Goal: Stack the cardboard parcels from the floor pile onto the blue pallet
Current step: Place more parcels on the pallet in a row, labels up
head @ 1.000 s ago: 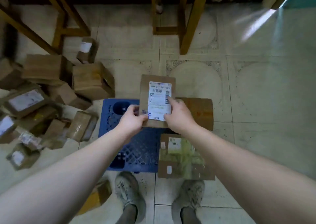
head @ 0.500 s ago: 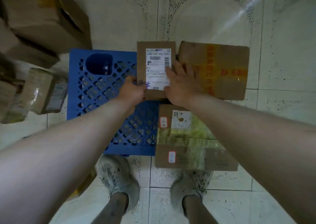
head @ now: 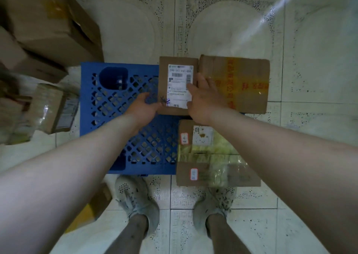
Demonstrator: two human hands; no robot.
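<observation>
Resting on the blue pallet [head: 116, 106], labelled parcel [head: 179, 87] — both hands [head: 144, 106] [head: 205, 97] open, ungripping.

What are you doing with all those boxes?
A person is stacking parcels onto a blue pallet. Both hands are on a small labelled parcel at the pallet's far edge: the left hand at its near left corner, the right hand flat on its right side. Two parcels already sit on the right: a brown one and a taped one. More boxes wait on the floor to the left.

Bare forearms, no sleeves — pale grey mesh sneakers [head: 136, 199] speckled with dark spots.
</observation>
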